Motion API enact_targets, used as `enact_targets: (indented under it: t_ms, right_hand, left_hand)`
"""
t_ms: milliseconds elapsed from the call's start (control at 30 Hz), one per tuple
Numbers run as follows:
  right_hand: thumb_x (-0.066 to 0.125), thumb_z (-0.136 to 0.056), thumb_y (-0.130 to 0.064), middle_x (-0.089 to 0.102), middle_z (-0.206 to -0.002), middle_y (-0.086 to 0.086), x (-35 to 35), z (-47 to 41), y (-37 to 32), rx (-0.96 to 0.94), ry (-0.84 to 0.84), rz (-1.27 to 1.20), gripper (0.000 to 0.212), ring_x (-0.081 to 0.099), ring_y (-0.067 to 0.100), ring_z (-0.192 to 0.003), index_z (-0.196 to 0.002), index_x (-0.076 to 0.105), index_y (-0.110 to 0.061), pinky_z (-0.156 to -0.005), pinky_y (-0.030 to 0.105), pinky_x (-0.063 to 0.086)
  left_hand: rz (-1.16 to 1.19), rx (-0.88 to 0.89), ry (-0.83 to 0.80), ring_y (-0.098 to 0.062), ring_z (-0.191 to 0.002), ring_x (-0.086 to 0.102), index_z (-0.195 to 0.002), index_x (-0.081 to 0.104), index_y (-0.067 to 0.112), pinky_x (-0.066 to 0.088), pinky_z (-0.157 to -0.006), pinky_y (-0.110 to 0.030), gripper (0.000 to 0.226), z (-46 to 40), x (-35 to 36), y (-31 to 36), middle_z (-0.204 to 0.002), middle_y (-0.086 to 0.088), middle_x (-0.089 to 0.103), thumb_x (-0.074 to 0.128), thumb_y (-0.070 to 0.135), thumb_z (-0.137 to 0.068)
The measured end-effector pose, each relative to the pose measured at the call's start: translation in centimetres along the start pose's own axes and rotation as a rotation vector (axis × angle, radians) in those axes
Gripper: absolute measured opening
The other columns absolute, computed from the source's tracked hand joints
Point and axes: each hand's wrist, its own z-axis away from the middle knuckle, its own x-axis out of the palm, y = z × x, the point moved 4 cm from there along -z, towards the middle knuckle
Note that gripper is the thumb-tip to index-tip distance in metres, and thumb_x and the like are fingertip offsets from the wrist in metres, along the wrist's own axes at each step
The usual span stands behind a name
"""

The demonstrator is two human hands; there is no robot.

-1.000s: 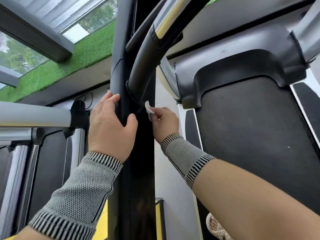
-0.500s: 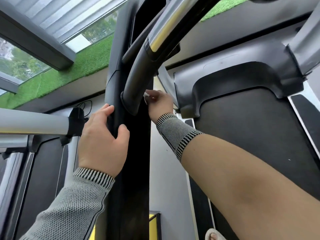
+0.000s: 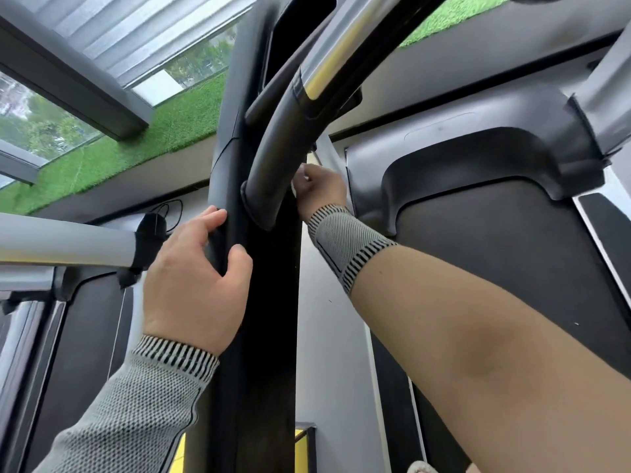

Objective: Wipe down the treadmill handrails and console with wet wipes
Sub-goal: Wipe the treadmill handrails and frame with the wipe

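Observation:
A black treadmill upright post [image 3: 263, 322] runs up the middle of the view. A curved black handrail [image 3: 283, 145] with a silver upper section joins it at a collar. My left hand [image 3: 194, 278] grips the post's left edge, thumb on the front. My right hand [image 3: 319, 189] is behind the handrail's base and pinches a white wet wipe [image 3: 296, 186], of which only a sliver shows, against the joint. The console is mostly out of view above.
The treadmill's dark belt [image 3: 505, 268] and grey motor cover [image 3: 478, 148] fill the right. A silver handrail [image 3: 65, 244] of a neighbouring treadmill crosses the left. Green artificial turf [image 3: 136, 145] and windows lie beyond. A yellow floor strip [image 3: 300, 448] shows below.
My right hand has risen with the wipe from the post's right side to behind the handrail's base. My left hand has slid a little lower on the post. The view has tilted up.

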Motion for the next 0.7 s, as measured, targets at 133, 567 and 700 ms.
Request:
enact_targets:
  t_ms: [133, 567, 700]
  right_hand:
    - [0.047, -0.094, -0.014, 0.064, -0.100, 0.005, 0.0, 0.3, 3.9, 0.273, -0.223, 0.113, 0.022, 0.062, 0.022, -0.101, -0.105, 0.064, -0.007, -0.073, 0.028, 0.048]
    - [0.065, -0.081, -0.003, 0.065, -0.059, -0.014, -2.3, 2.4, -0.8, 0.010, -0.214, -0.371, 0.028, 0.061, 0.004, -0.064, -0.065, 0.069, -0.026, -0.069, 0.022, 0.049]
    - [0.065, -0.081, -0.001, 0.066, -0.067, 0.003, -1.6, 2.9, -2.6, -0.052, -0.303, -0.300, 0.021, 0.060, 0.013, -0.066, -0.067, 0.068, -0.016, -0.066, 0.027, 0.053]
  left_hand:
    - [0.020, 0.009, -0.010, -0.011, -0.125, 0.049, -0.130, 0.056, 0.021, 0.025, -0.099, -0.014, 0.044, 0.1, 0.1, -0.2, -0.134, 0.009, 0.055, 0.060, 0.020, -0.086]
    - [0.032, 0.031, -0.086, -0.010, -0.129, 0.045, -0.133, 0.054, 0.021, 0.024, -0.102, -0.017, 0.047, 0.0, -0.1, -0.5, -0.139, 0.009, 0.051, 0.060, 0.018, -0.087]
    - [0.036, 0.030, -0.076, -0.009, -0.128, 0.046, -0.132, 0.055, 0.022, 0.026, -0.102, -0.018, 0.047, 0.0, -0.2, -0.6, -0.138, 0.009, 0.051, 0.060, 0.018, -0.086]
